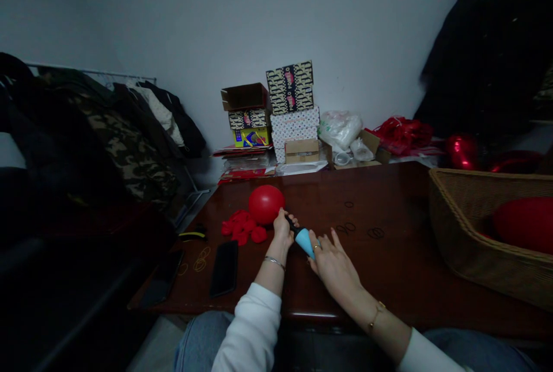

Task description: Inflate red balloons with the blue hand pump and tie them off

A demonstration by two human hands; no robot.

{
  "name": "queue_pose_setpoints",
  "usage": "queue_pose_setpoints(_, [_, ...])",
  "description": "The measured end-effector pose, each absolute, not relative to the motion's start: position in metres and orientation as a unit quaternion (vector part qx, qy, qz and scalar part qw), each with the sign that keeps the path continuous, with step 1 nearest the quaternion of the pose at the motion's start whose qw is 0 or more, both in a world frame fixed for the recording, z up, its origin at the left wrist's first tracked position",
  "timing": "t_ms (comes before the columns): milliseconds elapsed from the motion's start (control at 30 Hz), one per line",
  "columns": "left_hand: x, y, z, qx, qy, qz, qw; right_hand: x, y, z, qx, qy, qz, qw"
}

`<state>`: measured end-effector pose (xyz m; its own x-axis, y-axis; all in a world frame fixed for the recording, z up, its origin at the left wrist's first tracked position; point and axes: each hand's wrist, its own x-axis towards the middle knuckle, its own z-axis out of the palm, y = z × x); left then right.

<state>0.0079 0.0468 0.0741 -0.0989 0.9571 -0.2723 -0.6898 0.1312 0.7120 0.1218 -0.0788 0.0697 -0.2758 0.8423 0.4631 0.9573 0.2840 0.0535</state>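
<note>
A round, inflated red balloon (pixel 264 205) sits over the table, its neck toward me. My left hand (pixel 284 227) is closed around the balloon's neck, where it meets the black nozzle end of a balloon pump (pixel 306 241). The pump has a light blue body and slants down to the right. My right hand (pixel 334 262) is on the blue body's near end, thumb and index finger about it, the other fingers stretched out. The palm hides the pump's end. Flat red balloons (pixel 240 226) lie in a pile just left of the inflated one.
On the brown table (pixel 389 268) lie black rings (pixel 375 233), yellowish bands (pixel 201 259), a dark phone (pixel 224 268) and a yellow-and-black tool (pixel 193 236). A wicker basket (pixel 458 216) holding a red balloon (pixel 525 223) stands at right. Stacked boxes (pixel 295 130) are behind the table.
</note>
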Motion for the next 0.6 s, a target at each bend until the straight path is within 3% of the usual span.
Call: queue_pose_setpoints(600, [-0.017, 0.062, 0.067, 0.168, 0.391, 0.655, 0.625, 0.161, -0.119, 0.034, -0.552, -0.79, -0.173, 0.205])
